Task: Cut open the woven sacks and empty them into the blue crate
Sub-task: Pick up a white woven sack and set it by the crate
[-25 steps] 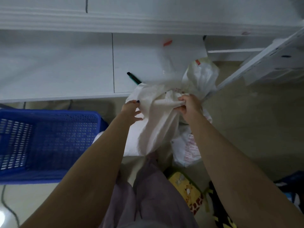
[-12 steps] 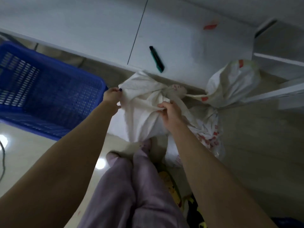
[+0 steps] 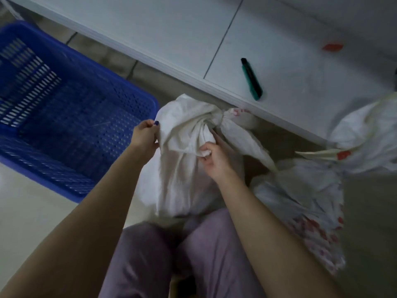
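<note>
Left hand [image 3: 144,136] pinching fold of white woven sack [image 3: 182,168] at its left edge, centre of frame, thumb and fingers closing on cloth. Right hand [image 3: 214,157] gripping bunched cloth just below tied neck, fingers curling tight round it. Sack standing on floor between my knees and edge of white counter [image 3: 150,33]. Blue perforated plastic crate [image 3: 64,164] sitting at left of frame, just beside sack. Green-and-black utility knife [image 3: 251,79] lying on counter, upper right of centre, well apart from both hands. Two more white sacks with red print [image 3: 300,201] slumping at right.
</note>
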A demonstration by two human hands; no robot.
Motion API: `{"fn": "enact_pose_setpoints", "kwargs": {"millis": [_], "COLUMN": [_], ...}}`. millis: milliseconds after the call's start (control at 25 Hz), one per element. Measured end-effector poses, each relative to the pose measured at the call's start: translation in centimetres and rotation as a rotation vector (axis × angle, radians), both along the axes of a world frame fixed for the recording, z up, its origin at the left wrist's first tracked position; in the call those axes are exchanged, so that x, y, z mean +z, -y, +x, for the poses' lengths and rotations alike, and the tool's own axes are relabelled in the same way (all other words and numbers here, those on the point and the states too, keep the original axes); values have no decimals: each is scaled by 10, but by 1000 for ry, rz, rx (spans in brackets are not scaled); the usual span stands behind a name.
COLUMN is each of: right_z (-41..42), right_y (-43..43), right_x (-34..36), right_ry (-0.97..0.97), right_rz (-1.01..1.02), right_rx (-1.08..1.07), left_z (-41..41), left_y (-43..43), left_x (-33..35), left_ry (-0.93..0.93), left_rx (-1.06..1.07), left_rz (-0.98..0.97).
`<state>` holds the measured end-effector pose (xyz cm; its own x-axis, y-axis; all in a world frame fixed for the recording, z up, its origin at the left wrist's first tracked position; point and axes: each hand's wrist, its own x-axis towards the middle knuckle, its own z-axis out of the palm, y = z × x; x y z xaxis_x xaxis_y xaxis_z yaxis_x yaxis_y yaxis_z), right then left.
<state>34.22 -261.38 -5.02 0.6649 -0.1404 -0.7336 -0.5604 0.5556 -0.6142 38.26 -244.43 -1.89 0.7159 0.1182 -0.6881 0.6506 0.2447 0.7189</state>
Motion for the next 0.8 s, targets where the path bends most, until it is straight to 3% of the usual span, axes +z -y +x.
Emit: {"fn": "enact_pose_setpoints", "kwargs": {"millis": [240, 400, 600, 800], "right_z": [31, 43, -3, -50], "right_y": [-29, -45, -26, 12], "right_x": [-121, -161, -127, -56], "right_ry": [207, 305, 265, 236], "right_rz": [20, 55, 38, -103], "right_rx": [97, 49, -35, 144], "left_z": [-4, -16, -58, -96], "left_y": [-29, -39, -15, 22], "left_x": [-125, -158, -131, -92], "left_ry": [121, 226, 311, 337], "left_rx": [66, 128, 127, 84], "left_rz": [-52, -5, 45, 147]}}
